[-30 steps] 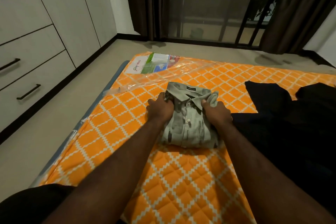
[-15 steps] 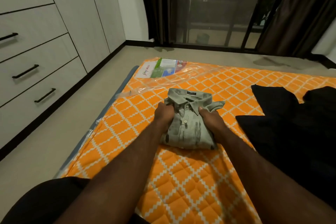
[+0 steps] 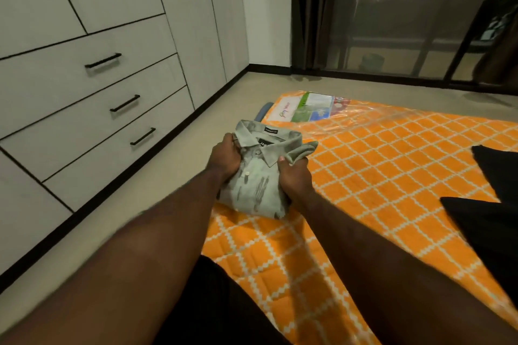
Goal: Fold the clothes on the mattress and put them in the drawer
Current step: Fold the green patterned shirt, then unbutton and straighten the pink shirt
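A folded pale green collared shirt [image 3: 256, 185] with dark streaks is held up over the left edge of the orange quilted mattress [image 3: 378, 176]. My left hand [image 3: 225, 157] grips its left side near the collar. My right hand [image 3: 294, 176] grips its right side. Black clothes [image 3: 493, 204] lie unfolded on the mattress at the right. Three drawers with black bar handles, the lowest drawer [image 3: 117, 148] among them, sit shut in the white cabinet on the left.
Beige floor [image 3: 145, 204] runs between the mattress and the cabinet. A clear plastic wrapper with a printed label [image 3: 311, 106] covers the mattress's far end. Dark curtains and a glass door [image 3: 392, 14] stand behind. My dark-clad knee [image 3: 213, 302] is at the bottom.
Both hands have lifted the folded shirt off the mattress and carried it left, toward the drawers. The view has swung left, bringing the cabinet closer.
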`<action>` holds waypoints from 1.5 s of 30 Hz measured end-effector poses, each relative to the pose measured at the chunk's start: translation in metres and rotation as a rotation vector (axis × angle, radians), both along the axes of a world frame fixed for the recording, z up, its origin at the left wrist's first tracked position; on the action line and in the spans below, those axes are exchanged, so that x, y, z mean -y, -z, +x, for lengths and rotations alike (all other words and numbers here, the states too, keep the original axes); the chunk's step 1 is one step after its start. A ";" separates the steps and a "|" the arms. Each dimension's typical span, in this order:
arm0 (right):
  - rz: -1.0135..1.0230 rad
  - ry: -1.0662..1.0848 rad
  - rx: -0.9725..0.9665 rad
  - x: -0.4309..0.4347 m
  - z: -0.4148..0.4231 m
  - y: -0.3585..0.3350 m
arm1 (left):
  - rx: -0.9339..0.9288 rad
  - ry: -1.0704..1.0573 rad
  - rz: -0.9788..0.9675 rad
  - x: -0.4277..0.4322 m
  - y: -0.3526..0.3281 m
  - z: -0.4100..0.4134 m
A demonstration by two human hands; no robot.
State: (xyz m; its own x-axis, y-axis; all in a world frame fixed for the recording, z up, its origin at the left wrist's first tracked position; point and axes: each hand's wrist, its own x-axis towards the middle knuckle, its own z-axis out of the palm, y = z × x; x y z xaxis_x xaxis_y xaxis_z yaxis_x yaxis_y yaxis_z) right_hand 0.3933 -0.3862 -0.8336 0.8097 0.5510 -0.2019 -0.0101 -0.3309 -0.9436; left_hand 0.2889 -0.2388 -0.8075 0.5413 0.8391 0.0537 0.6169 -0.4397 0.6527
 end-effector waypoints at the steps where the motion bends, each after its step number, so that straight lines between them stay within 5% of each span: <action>1: -0.016 -0.026 0.020 -0.004 -0.006 0.002 | -0.020 -0.007 0.016 -0.004 0.004 -0.007; 11: -0.357 -0.191 0.211 0.006 0.005 0.011 | -0.225 -0.167 -0.031 -0.003 0.028 -0.013; 16: -0.437 -0.258 0.257 0.031 0.026 -0.002 | -0.128 -0.354 0.331 0.037 -0.004 0.011; 22: -0.621 -0.224 0.453 0.098 0.061 -0.033 | 0.160 0.031 0.704 0.114 -0.052 0.058; 25: -0.686 -0.182 0.544 0.140 0.076 -0.050 | 0.247 0.293 0.555 0.160 -0.049 0.074; 29: -0.755 -0.116 0.600 0.204 0.096 -0.066 | 0.097 0.552 0.381 0.231 -0.018 0.089; 36: -0.987 0.033 0.775 0.318 0.121 -0.074 | 0.020 0.699 0.097 0.329 0.010 0.133; 42: -1.152 0.159 0.434 0.355 0.144 -0.062 | -0.009 0.759 -0.043 0.374 0.011 0.160; 45: -1.142 0.263 0.460 0.351 0.152 -0.064 | 0.025 0.752 -0.067 0.385 0.008 0.170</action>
